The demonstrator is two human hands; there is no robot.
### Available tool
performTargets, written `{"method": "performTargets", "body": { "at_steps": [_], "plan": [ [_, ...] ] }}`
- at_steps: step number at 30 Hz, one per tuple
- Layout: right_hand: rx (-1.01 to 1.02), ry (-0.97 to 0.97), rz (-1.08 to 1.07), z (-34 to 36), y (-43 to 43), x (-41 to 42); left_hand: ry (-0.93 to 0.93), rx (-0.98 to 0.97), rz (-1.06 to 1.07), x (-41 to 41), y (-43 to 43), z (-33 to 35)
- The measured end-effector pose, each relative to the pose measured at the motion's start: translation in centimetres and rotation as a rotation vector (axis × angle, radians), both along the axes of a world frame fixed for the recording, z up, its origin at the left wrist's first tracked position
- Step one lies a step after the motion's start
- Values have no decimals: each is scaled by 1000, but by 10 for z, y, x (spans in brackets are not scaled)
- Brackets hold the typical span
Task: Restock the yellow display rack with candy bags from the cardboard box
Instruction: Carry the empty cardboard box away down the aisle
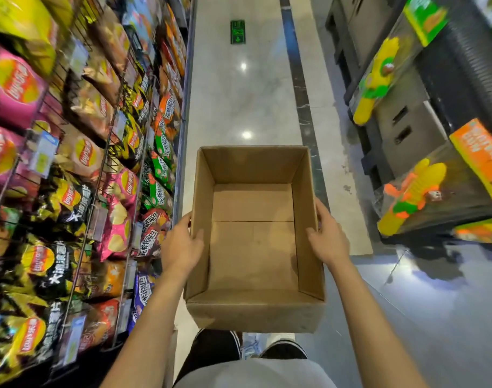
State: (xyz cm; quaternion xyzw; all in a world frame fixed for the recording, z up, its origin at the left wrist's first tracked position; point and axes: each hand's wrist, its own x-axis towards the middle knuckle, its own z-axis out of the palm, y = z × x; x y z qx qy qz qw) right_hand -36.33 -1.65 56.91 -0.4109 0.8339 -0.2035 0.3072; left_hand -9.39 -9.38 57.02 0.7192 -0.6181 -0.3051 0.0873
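View from a head camera looking down a shop aisle. A person holds an open cardboard box [253, 312] in front of their body with both bare arms stretched forward. The left hand [180, 247] grasps the box's left wall, with the thumb hooked over the rim to the inside and the fingers on the outside. The right hand [330, 236] grasps the right wall in the same way. The box is open at the top and tilted slightly away, so its bare brown bottom, with a seam across the middle, is in full view. Under its near edge, the toes of two dark shoes [284, 350] with white rims show on the floor. Along the left side run wire shelves [107, 152] packed with bright chip bags [18, 85] in pink, yellow, black and green. On the right are stacked boxes holding yellow, green and orange toy water guns [376, 79]. The pale, glossy floor [239, 102] stretches ahead, with a green sign [237, 32] stuck to it far down the aisle.
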Motion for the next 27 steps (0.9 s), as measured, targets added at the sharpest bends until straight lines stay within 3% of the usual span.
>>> {"method": "performTargets", "body": {
  "at_steps": [13, 27],
  "plan": [
    [-138, -63, -58, 43, -71, -14, -5, -127, -53, -13, -87, 55],
    [-213, -28, -105, 53, -233, -11, 63, -170, -136, -9, -258, 66]
  ]
}}
